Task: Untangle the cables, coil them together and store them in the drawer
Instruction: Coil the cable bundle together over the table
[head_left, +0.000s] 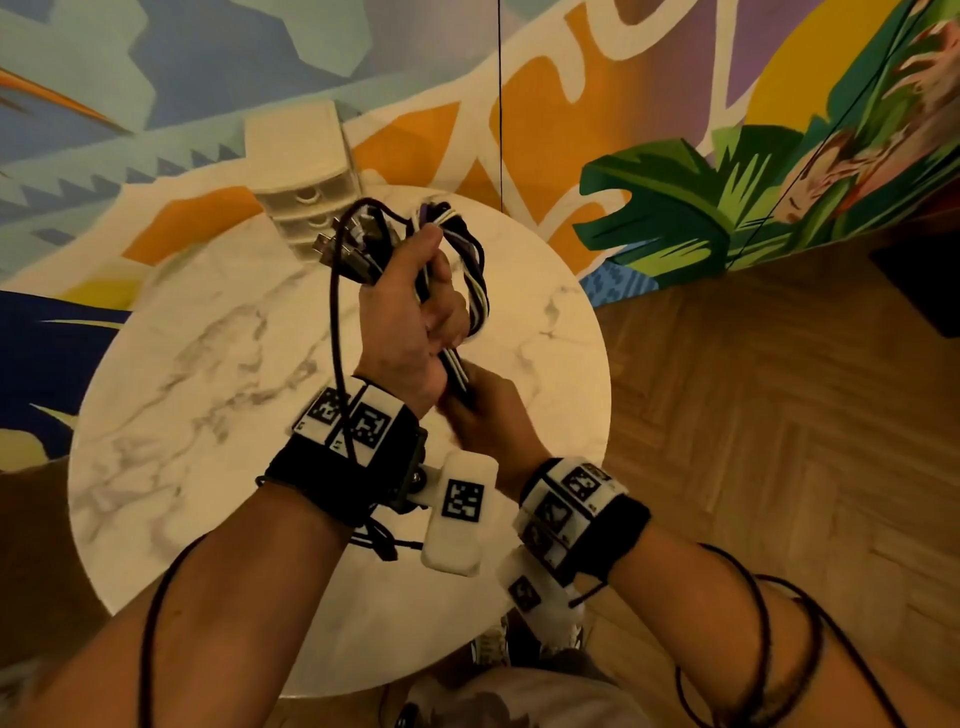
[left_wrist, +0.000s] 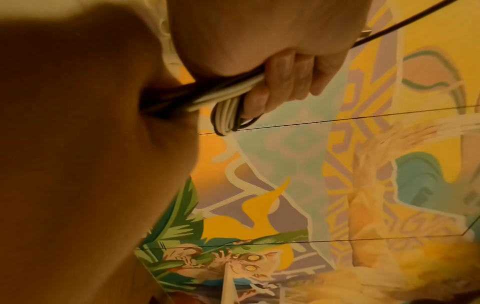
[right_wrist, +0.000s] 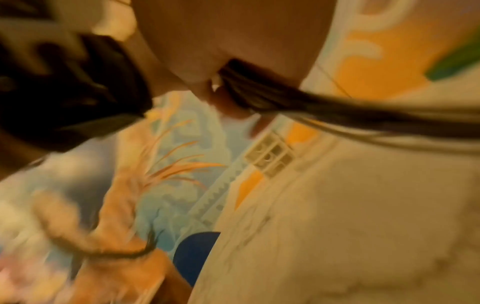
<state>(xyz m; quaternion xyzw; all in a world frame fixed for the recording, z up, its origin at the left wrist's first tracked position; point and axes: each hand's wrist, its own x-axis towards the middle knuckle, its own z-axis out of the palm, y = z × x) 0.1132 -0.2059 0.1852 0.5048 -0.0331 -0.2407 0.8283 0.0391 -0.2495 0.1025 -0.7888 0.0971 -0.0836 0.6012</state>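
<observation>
Marble-topped round table (head_left: 171, 415) is lying beneath both hands; left hand (head_left: 400, 322) is clenching the coiled cables (head_left: 470, 260) upright above it, keeping loops gathered; right hand (head_left: 488, 410), directly below, is gripping the bundle's lower end, probably tightening; drawer unit (head_left: 301, 182) is waiting beyond.

Dim warm yellow light throughout; right wrist view heavily motion-blurred, head view bowed at edges

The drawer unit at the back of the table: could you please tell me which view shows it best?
The head view: the drawer unit stands whole on the table's far edge, drawers closed. The right wrist view shows it small and blurred; the left wrist view misses it.
</observation>
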